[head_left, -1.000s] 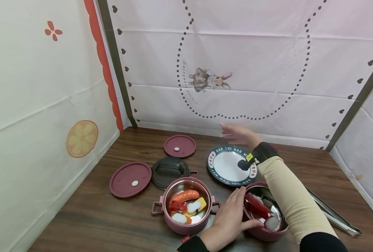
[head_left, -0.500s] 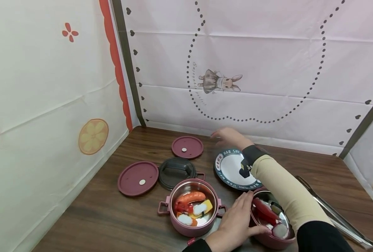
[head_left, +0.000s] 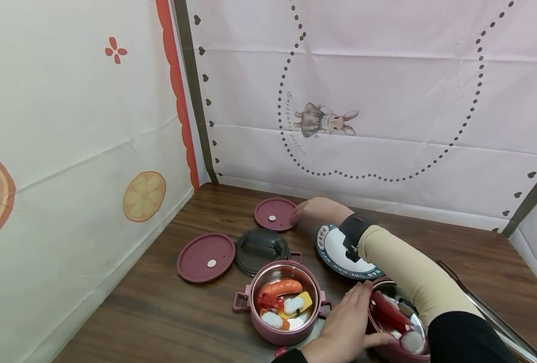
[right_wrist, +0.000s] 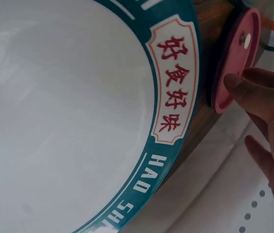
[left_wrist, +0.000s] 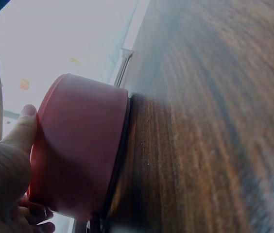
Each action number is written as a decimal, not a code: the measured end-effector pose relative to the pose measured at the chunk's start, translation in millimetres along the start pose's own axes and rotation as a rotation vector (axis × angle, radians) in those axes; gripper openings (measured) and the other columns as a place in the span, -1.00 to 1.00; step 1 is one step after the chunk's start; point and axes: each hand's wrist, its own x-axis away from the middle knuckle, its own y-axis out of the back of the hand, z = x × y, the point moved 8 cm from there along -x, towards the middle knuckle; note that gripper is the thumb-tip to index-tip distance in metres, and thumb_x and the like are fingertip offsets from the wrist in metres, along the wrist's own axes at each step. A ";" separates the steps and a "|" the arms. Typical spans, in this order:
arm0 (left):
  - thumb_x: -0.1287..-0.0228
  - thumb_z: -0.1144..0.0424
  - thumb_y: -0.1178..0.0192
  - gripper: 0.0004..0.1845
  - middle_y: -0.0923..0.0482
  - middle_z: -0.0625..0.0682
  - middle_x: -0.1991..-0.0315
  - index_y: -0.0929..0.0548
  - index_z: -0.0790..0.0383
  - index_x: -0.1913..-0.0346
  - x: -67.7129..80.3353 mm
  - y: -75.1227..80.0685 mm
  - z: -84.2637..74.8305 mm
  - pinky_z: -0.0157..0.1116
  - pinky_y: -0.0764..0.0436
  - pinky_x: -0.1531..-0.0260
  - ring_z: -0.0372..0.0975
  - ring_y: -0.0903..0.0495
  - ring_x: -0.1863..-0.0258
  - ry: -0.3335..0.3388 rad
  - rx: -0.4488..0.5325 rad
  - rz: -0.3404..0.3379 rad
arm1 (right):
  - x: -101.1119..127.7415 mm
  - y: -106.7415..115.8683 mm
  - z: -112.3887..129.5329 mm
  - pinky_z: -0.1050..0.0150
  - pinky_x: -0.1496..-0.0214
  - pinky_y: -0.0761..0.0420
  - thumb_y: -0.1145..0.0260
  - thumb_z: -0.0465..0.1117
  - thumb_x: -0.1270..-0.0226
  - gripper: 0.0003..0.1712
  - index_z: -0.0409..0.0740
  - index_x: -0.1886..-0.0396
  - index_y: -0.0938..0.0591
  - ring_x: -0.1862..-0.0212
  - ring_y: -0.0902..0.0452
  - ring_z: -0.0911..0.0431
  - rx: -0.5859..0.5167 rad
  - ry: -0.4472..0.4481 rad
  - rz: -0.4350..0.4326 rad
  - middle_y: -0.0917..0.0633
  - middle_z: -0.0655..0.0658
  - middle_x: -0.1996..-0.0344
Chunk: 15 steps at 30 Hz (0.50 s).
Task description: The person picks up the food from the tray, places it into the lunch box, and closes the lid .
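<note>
- Two hands at work in the head view, both over the wood-grain worktop (head_left: 159,312). Left hand (head_left: 347,322) low at the near edge, thumb and fingers grasping the side of the held pot (head_left: 397,354).
- Head view, right arm: reaches from near right to far left, cream sleeve (head_left: 404,267) crossing above the held pot and part of the plate (head_left: 338,254). Right hand (head_left: 320,209) bent downward, fingers at the right edge of the small lid (head_left: 268,209), which lies flat at the far side, behind the black lid (head_left: 261,249).
- Head view only: pot contents. Held pot has a red piece (head_left: 390,311) and a pale round one (head_left: 412,342); second pot (head_left: 283,337), just left of the left hand, has an orange sausage shape (head_left: 287,287). Large lid (head_left: 203,257) beside the black lid.
- Left wrist view: held pot's smooth outer wall and its base on the worktop, seen only here. Thumb on the upper rim, other fingers curled by its side; tongs end beyond.
- Right wrist view: red characters and teal border of the plate, close up. Thumb tip and forefinger meet at the small lid's rim; cannot tell whether they pinch it.
</note>
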 end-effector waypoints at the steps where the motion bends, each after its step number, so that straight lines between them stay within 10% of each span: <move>1: -0.09 -0.46 -0.20 0.00 -0.24 -0.17 -0.50 -0.14 -0.10 -0.51 0.1 -1.2 -0.2 -0.15 -0.58 -0.24 -0.30 -0.25 -0.50 0.004 0.000 0.006 | 0.8 -3.4 1.5 0.09 -0.28 -0.59 -0.39 -0.39 -0.27 -0.53 0.01 -0.17 -0.69 -0.24 -0.60 0.03 -0.007 -0.001 0.014 -0.70 -0.06 -0.16; 15: -0.10 -0.47 -0.17 0.00 -0.24 -0.18 -0.50 -0.16 -0.07 -0.52 0.6 -0.2 -2.8 -0.19 -0.54 -0.29 -0.30 -0.23 -0.51 -0.017 -0.042 -0.005 | 2.8 -25.0 5.1 0.16 -0.01 -0.69 -0.48 -0.28 -0.17 -0.69 -0.01 0.06 -0.75 0.08 -0.71 0.10 0.117 -0.041 0.062 -0.78 0.00 0.13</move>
